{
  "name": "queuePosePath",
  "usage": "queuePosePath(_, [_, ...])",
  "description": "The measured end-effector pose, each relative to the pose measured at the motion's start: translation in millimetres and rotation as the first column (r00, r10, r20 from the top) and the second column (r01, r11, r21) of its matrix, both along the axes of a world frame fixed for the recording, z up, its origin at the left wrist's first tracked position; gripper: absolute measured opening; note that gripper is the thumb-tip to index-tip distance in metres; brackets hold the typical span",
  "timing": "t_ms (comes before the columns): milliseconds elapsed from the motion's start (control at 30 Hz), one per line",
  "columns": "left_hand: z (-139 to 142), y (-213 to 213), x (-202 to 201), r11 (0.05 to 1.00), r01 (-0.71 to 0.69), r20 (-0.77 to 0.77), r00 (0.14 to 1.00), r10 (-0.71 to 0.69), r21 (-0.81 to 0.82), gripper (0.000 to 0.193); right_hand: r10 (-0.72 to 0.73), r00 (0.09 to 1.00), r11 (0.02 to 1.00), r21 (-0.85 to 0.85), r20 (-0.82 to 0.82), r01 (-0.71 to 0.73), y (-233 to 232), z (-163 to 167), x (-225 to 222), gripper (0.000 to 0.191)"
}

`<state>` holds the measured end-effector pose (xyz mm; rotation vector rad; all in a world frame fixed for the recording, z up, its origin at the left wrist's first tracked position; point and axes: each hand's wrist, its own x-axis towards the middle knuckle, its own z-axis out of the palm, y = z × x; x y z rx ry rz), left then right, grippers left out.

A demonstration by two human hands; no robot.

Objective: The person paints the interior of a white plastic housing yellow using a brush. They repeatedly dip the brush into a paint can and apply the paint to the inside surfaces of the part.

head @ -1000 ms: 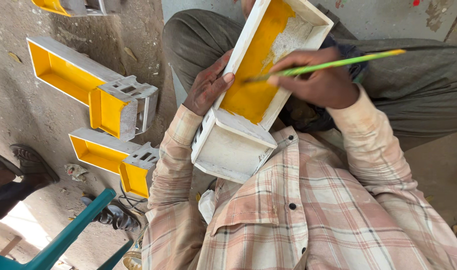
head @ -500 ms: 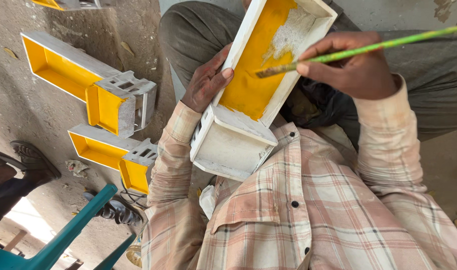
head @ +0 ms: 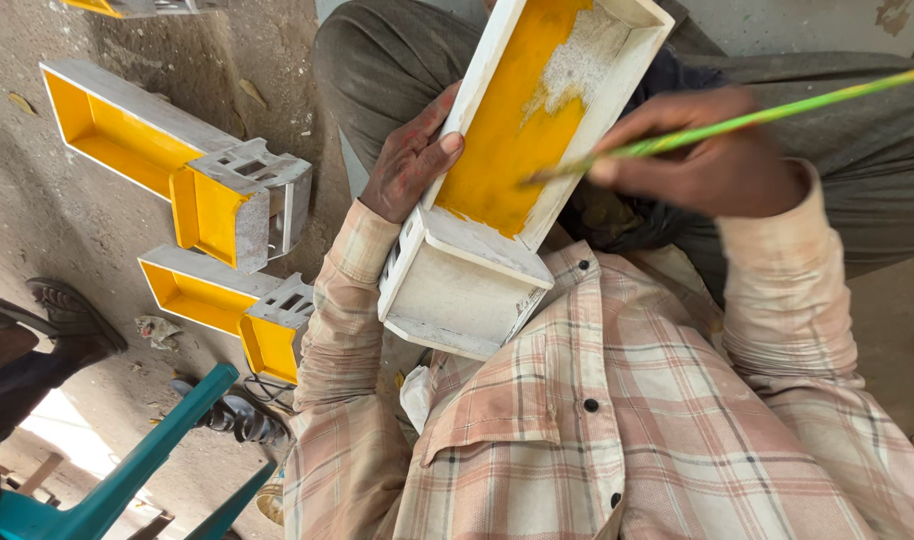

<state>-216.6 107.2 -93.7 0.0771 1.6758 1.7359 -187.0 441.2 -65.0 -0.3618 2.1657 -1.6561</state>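
A long white trough-shaped casting [head: 467,290] rests on my lap, its inside mostly coated yellow with a bare white patch near the far end. My left hand [head: 409,160] grips its left rim, thumb over the edge. My right hand [head: 717,165] holds a thin green-handled paintbrush [head: 777,112], whose blurred tip lies over the yellow inside of the trough near its right wall. I wear a pink plaid shirt [head: 617,430].
Two finished castings with yellow insides [head: 127,135] [head: 212,300] lie on the grey ground at left, and part of a third shows at the top left. A teal plastic chair leg [head: 137,465] and a sandalled foot [head: 67,310] are at lower left.
My right hand and the brush have shifted right and up along the trough; the brush is in mid-stroke and blurred. My left hand keeps its grip on the rim.
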Motion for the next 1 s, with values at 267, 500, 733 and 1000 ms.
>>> queuePosePath(267, [2.2, 6.3, 2.4, 1.000, 0.000, -0.006, 1.000, 0.000, -0.006, 0.081, -0.040, 0.998, 0.999, -0.007, -0.040, 0.039, 6.4, 3.8, -3.0, 0.023])
queuePosePath(500, [6.6, 11.9, -8.1, 1.000, 0.010, -0.005, 1.000, -0.010, 0.023, 0.081, 0.099, 0.995, 0.992, -0.087, 0.033, -0.096, -15.0, 9.0, -5.5, 0.024])
queuePosePath(733, [0.1, 8.8, -7.9, 1.000, 0.014, -0.021, 1.000, -0.014, -0.015, 0.074, 0.023, 0.994, 1.000, 0.011, -0.108, -0.022, 25.1, 2.1, -12.8, 0.021])
queuePosePath(1000, [-9.6, 3.2, -0.4, 1.000, 0.017, -0.037, 0.999, -0.018, -0.015, 0.072, 0.184, 0.979, 0.983, 0.039, -0.085, -0.182, 1.3, -9.5, -18.7, 0.021])
